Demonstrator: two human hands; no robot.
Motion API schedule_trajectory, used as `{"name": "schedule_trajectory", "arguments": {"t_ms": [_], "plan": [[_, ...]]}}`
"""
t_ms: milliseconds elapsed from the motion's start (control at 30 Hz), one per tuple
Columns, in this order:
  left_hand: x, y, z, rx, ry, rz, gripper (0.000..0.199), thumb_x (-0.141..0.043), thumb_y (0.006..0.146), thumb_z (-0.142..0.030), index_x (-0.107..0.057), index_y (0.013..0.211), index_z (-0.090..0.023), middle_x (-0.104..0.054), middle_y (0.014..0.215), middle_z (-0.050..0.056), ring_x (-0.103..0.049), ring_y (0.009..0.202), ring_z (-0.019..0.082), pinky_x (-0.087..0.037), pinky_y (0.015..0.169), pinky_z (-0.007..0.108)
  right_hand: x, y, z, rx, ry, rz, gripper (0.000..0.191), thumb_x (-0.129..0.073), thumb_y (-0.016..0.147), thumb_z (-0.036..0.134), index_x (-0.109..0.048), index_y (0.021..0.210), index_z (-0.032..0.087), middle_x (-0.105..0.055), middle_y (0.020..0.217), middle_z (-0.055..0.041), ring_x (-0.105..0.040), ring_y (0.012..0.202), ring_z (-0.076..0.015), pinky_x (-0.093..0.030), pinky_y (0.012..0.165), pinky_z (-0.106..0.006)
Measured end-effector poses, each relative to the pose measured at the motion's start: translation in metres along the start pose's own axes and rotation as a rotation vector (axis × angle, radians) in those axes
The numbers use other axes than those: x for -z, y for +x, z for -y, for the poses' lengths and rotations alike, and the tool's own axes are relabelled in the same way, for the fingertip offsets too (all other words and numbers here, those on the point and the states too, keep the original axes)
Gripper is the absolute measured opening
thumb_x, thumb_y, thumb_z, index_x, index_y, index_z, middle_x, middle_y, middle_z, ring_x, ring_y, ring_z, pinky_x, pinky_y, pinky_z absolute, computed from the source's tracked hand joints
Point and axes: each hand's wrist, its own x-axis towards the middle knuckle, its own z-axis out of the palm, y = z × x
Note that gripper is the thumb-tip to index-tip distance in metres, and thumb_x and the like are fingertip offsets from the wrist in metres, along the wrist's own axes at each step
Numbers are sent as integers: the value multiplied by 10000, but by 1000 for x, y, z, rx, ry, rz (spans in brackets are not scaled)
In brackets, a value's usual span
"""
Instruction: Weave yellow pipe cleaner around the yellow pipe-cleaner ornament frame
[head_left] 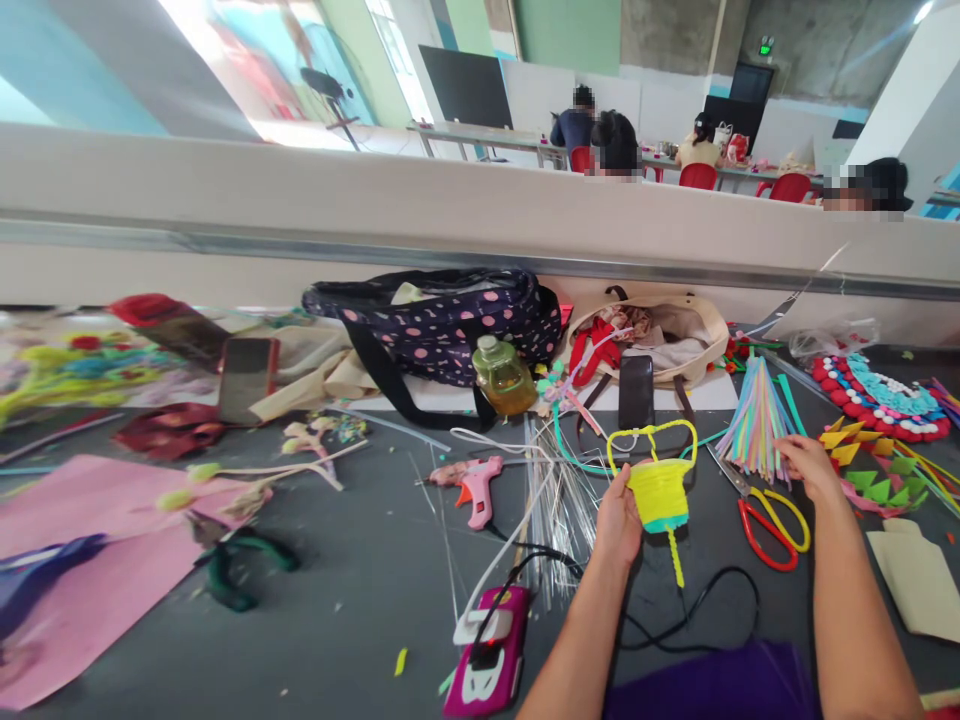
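My left hand (621,520) grips the left edge of a yellow figure made of pipe cleaners (660,492). The figure has a wide loop on top, a teal strip along its lower edge and a twisted stem hanging down. Over to the right, my right hand (811,468) has its fingers closed at the lower right edge of a fanned bundle of pastel pipe cleaners (756,425), pinching at a strand there. Scissors with one red and one yellow handle (766,535) lie between my hands, below the bundle.
A pink glue gun (480,490), loose clear sticks (559,500) and a magenta power strip (491,650) with black cable lie left of me. Farther left are green-handled pliers (240,565). A patterned bag (442,330), bottle (504,380) and phone (636,392) stand behind. Several people sit beyond the partition.
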Motion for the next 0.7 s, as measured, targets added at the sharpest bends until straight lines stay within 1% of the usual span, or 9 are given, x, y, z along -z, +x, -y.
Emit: {"name": "schedule_trajectory", "arguments": {"t_ms": [100, 200, 233, 333, 433, 467, 533, 600, 700], "plan": [[0, -1, -1, -1, -13, 35, 349, -451, 907, -327, -636, 1017, -53, -731, 859, 134, -685, 918, 259, -510, 866, 376, -10, -19, 10, -83, 185, 188, 339, -696, 604, 481, -513, 605, 196, -474, 524, 35, -339, 391, -64, -230, 360, -205], [0, -2, -1, -3, -35, 70, 379, -442, 903, -373, -639, 1017, -70, -727, 892, 135, -677, 940, 270, -503, 871, 389, -23, -47, 24, -128, 307, 319, 345, -691, 652, 471, -492, 617, 191, -473, 537, 38, -328, 392, -46, -227, 352, -182], [0, -2, -1, -8, -39, 76, 388, -445, 899, -389, -639, 1019, -75, -726, 902, 135, -675, 944, 273, -502, 871, 391, -29, -59, 30, -146, 357, 367, 331, -695, 666, 456, -501, 643, 190, -490, 550, 38, -333, 393, -41, -215, 349, -171], [-1, -2, 1, -23, -41, 72, 397, -447, 894, -410, -639, 1014, -84, -724, 905, 131, -676, 936, 270, -503, 862, 386, -46, -97, 52, -271, 638, 560, 264, -742, 676, 345, -546, 776, 198, -559, 564, 41, -340, 369, -28, -191, 341, -149], [-2, -2, 3, -38, -28, 67, 371, -448, 895, -387, -640, 998, -87, -724, 888, 122, -683, 906, 253, -507, 847, 368, -63, -128, 75, -220, 675, 740, 231, -711, 732, 339, -535, 778, 197, -632, 615, 0, -409, 377, -50, -219, 340, -156], [-2, -2, 4, -42, -25, 71, 358, -457, 890, -377, -641, 992, -88, -725, 882, 118, -685, 895, 249, -508, 841, 363, -69, -133, 82, -181, 679, 767, 222, -703, 746, 339, -537, 776, 194, -647, 639, -10, -425, 387, -54, -240, 347, -159], [-3, -3, 6, -49, -24, 77, 332, -487, 873, -364, -644, 972, -90, -725, 865, 115, -688, 872, 245, -512, 826, 355, -81, -138, 89, -112, 672, 729, 205, -699, 758, 335, -564, 793, 185, -661, 666, -18, -473, 428, -68, -289, 367, -163], [-4, -3, 7, -57, -21, 67, 301, -531, 848, -355, -647, 944, -95, -725, 846, 111, -690, 852, 245, -514, 808, 347, -93, -135, 90, -68, 691, 620, 207, -706, 754, 343, -585, 793, 179, -663, 665, -12, -477, 430, -65, -319, 381, -166], [-5, -4, 10, -72, 2, 32, 272, -596, 803, -344, -651, 896, -94, -725, 809, 112, -692, 818, 249, -515, 773, 337, -109, -125, 84, -82, 739, 544, 215, -724, 735, 350, -599, 773, 179, -679, 713, -17, -522, 473, -79, -380, 413, -176]]}}
